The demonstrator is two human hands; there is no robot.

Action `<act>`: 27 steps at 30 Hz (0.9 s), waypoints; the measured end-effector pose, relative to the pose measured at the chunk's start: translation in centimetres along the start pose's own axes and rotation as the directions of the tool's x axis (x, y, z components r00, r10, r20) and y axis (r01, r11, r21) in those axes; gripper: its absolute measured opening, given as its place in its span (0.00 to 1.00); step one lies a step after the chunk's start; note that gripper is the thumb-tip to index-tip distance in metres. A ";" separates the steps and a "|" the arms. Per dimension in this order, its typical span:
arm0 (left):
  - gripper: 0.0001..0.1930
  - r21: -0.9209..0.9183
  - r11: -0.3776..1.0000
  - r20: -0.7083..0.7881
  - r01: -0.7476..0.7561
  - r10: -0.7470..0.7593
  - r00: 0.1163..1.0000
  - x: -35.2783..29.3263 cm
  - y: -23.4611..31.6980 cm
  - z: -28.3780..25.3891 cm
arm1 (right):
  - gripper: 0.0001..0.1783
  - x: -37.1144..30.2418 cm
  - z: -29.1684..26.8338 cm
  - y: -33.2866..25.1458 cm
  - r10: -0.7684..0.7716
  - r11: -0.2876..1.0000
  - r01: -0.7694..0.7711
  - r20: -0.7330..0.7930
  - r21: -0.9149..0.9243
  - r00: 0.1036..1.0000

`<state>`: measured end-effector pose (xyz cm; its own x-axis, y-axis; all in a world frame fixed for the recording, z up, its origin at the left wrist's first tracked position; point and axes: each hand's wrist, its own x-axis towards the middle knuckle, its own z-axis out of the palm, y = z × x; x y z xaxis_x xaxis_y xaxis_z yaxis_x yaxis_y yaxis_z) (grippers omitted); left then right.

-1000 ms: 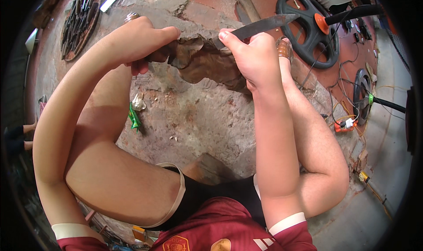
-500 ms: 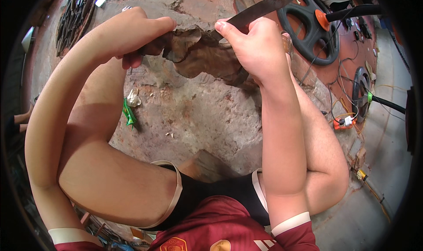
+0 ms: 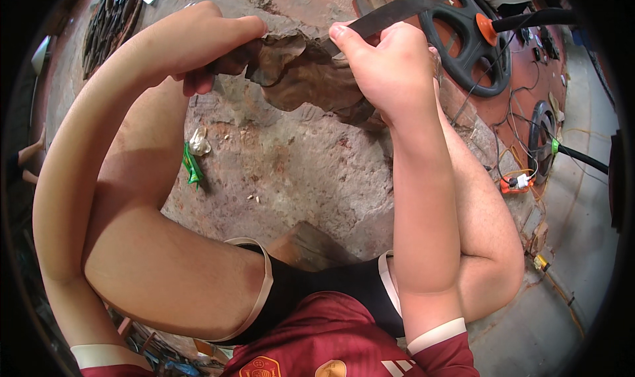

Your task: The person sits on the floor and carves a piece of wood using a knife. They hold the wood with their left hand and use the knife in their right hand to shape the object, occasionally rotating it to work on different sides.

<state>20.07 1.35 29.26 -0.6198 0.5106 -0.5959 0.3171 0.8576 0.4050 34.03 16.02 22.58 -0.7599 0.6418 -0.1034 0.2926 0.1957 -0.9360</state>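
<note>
A seated person's left hand [image 3: 211,43] clamps its fingers around one end of a brown, ragged slab [image 3: 301,73] held above the cracked stone floor [image 3: 297,172], while the right hand [image 3: 390,66] grips a long dark blade [image 3: 397,10] laid against the slab's far edge. A green wrapper [image 3: 192,165] lies below the slab; a black wheel-shaped disc [image 3: 473,43] sits to its right.

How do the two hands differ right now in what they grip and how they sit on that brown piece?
The left hand pinches one end of the brown crumpled piece; the right hand grips a long dark flat blade against it. The left hand's fingers curl down over the piece; the right hand's thumb lies along the blade, pointing left. Both are bare and raised above the cracked floor.
</note>
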 end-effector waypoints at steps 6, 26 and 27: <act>0.31 -0.003 1.000 0.171 0.004 -0.004 0.985 0.3 -0.5 -0.7 | 0.12 -1.3 0.1 0.7 0.163 0.951 -0.139 -0.068 0.276 0.984; 0.43 0.262 0.963 0.441 0.063 -0.177 0.880 -0.7 0.6 -0.5 | 0.08 -6.1 1.5 1.3 0.309 0.628 -0.211 0.009 0.749 0.951; 0.44 0.261 0.963 0.443 0.058 -0.173 0.880 -0.7 0.5 -0.5 | 0.08 -6.1 1.5 1.3 0.306 0.638 -0.210 0.006 0.741 0.952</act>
<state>20.31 1.38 30.28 -0.2825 0.3283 -0.9013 0.4571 0.8721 0.1743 38.16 11.25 21.48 -0.6377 0.6662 -0.3867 -0.0840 -0.5592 -0.8247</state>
